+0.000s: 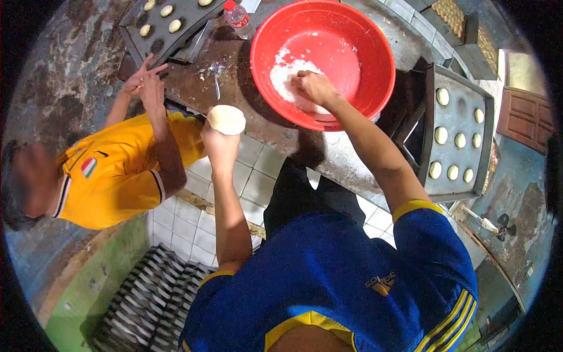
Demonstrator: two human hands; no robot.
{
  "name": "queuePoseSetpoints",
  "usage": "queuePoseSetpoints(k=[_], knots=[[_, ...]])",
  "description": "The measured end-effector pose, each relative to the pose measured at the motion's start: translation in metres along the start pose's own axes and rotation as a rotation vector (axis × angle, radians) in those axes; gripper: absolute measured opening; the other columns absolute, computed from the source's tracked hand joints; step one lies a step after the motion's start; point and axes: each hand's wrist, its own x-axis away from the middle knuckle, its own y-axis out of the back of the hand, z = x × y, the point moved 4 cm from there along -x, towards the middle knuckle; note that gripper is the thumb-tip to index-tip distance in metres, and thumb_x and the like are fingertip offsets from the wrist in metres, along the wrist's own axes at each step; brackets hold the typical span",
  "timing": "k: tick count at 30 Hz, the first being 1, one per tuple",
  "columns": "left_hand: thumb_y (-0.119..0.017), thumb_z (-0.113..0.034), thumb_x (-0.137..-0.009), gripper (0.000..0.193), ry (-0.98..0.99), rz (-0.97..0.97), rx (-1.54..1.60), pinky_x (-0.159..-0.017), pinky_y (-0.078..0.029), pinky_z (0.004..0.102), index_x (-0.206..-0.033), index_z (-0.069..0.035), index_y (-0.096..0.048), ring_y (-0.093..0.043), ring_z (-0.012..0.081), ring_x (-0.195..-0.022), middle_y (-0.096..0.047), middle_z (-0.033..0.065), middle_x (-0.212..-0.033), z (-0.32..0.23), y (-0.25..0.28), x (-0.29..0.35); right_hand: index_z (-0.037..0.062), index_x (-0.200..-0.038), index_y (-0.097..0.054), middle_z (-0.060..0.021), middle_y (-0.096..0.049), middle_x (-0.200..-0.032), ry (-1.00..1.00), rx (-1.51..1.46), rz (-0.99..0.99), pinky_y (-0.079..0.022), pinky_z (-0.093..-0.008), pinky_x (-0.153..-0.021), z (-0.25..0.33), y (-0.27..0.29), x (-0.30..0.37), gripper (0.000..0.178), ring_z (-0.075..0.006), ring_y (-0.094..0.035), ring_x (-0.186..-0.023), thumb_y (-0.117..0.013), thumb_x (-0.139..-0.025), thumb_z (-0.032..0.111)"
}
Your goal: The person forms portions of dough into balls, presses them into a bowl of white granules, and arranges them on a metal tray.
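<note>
Dough [226, 119] is sitting atop the curled left hand [220, 144], off the edge of the tabletop [190, 88] above floor tiles [258, 188]; a tilt could be dropping it. The right hand [317, 89] is resting bunched in white powder [283, 71], grip unclear, the red bowl [375, 67] hemming it sideways, leaving upward room.

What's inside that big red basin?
Loose white powder lies toward the left of the red basin, with specks on its walls. The person's right hand reaches into the powder; whatever is beneath that hand, or buried in the powder, is hidden.
</note>
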Motion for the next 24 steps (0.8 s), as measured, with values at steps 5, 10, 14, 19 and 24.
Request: queuePoseSetpoints(k=[5,10,14,19,24], knots=[[-0.081,-0.005,-0.081,0.023,0.06,0.079,0.087,-0.082,-0.059,0.0407,-0.103,-0.001,-0.073,-0.077,0.0298,-0.09,-0.079,0.0168,-0.097,-0.018,-0.02,-0.013,0.005,-0.115,-0.08,-0.0059,-0.081,-0.099,-0.254,-1.002,0.144,-0.061,-0.0391,-0.084,-0.039,0.008,0.007,0.029,-0.0215,-0.074,-0.086,-0.079,-0.095,0.026],[-0.084,-0.01,-0.08,0.027,0.059,0.161,0.105,-0.082,-0.06,0.04,-0.103,0.0,-0.076,-0.079,0.0278,-0.091,-0.08,0.0166,-0.096,-0.028,-0.055,-0.028,-0.0043,-0.135,-0.067,-0.0097,-0.075,-0.123,-0.405,-1.674,0.186,-0.06,-0.0313,-0.098,0.027,0.09,0.038,0.035,-0.0168,-0.072,-0.107,-0.069,-0.104,0.011],[-0.087,-0.015,-0.079,0.034,0.006,0.242,0.271,-0.084,-0.06,0.0427,-0.109,-0.002,-0.075,-0.079,0.032,-0.094,-0.079,0.0174,-0.099,-0.074,-0.08,-0.036,-0.0043,-0.131,-0.07,-0.0113,-0.076,-0.12,-0.346,-1.433,-0.067,-0.06,-0.032,-0.098,0.069,0.167,0.063,0.032,-0.0186,-0.074,-0.108,-0.069,-0.104,0.012],[-0.088,-0.013,-0.078,0.043,-0.089,0.328,0.435,-0.085,-0.06,0.0413,-0.116,-0.001,-0.072,-0.077,0.0316,-0.099,-0.078,0.0181,-0.106,-0.107,-0.114,-0.046,0.0073,-0.134,-0.072,-0.0153,-0.074,-0.129,0.114,-0.238,-0.45,-0.059,-0.0419,-0.097,0.117,0.214,0.09,0.05,-0.0354,-0.073,-0.114,-0.068,-0.085,0.0],[-0.088,-0.014,-0.083,0.039,-0.092,0.549,0.626,-0.085,-0.059,0.0382,-0.115,-0.001,-0.07,-0.075,0.0237,-0.096,-0.077,0.0112,-0.106,-0.135,-0.125,-0.047,0.0076,-0.145,-0.063,-0.0168,-0.068,-0.141,0.178,-0.109,-0.262,-0.049,-0.0478,-0.115,0.122,0.258,0.126,0.061,-0.0345,-0.062,-0.133,-0.064,-0.084,-0.002]])
